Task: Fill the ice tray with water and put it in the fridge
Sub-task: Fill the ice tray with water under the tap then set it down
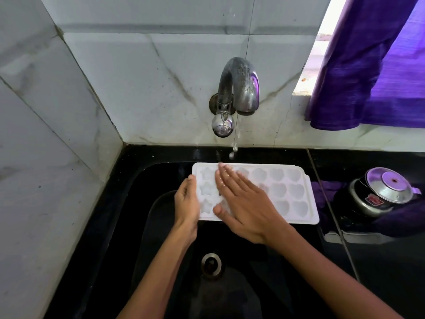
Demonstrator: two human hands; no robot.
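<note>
Pale marble-patterned wall tiles (46, 111) fill the left side and run along the far wall. Below them sits a black sink (128, 203) with a round metal drain (211, 264) near the middle of its basin.

The left hand (187, 203) grips the left short edge of the white ice tray (296, 192), its thumb lying along the tray's top rim and its fingers hidden underneath. The tray is held roughly level over the far part of the sink, its long side running left to right, with star-shaped moulds at the left end and heart-shaped ones at the right.

Above it, a curved metal tap (239, 86) with a round knob juts from the far wall, and a thin stream of water (235, 143) falls from its spout towards the tray's far edge.

The right hand (243, 203) lies flat across the left-middle moulds, fingers straight, wet and together, holding nothing.

Further right, on the black surface (391, 272), a metal pressure cooker (379, 194) rests against purple cloth (326, 192). A purple curtain (368, 65) hangs at the far right by a bright window.
</note>
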